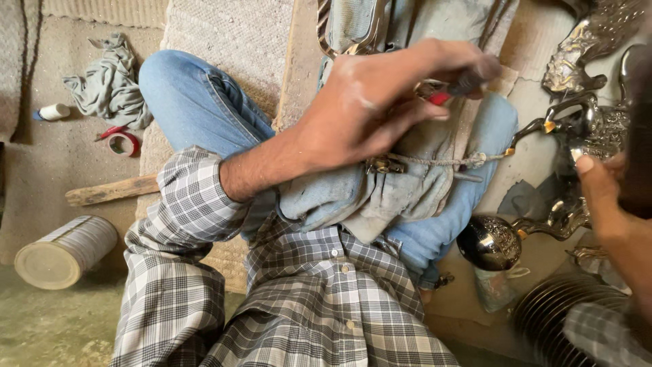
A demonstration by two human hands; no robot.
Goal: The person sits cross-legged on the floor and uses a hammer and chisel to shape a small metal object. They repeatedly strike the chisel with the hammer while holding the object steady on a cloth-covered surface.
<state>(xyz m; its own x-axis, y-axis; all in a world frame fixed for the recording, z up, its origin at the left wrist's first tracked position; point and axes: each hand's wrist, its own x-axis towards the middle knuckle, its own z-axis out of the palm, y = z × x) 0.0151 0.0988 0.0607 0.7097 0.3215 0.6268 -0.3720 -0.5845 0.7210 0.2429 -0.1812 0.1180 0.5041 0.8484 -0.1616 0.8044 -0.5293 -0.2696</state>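
Left hand (380, 109) gripped a small red-handled tool (445, 92) over the lap.
Just beneath that hand lay a worn blue cloth (407, 183); the right hand (604, 187), fingers curled, touched a shiny metal bird figure (591, 126) beside it.

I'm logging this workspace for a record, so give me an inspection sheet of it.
Surface: dusty floor with woven mat; person sits cross-legged in jeans.
Job's things: small red-handled tool; shiny metal bird figure with chased pattern.
Clutter: grey rag, red tape roll, wooden stick, cylindrical can, round metal knob piece, grey cloth on the lap.
Grippers: left hand grips the tool; right hand rests against the bird figure.
Cables: twisted cord across the lap cloth.
Surroundings: more metal castings at upper right.
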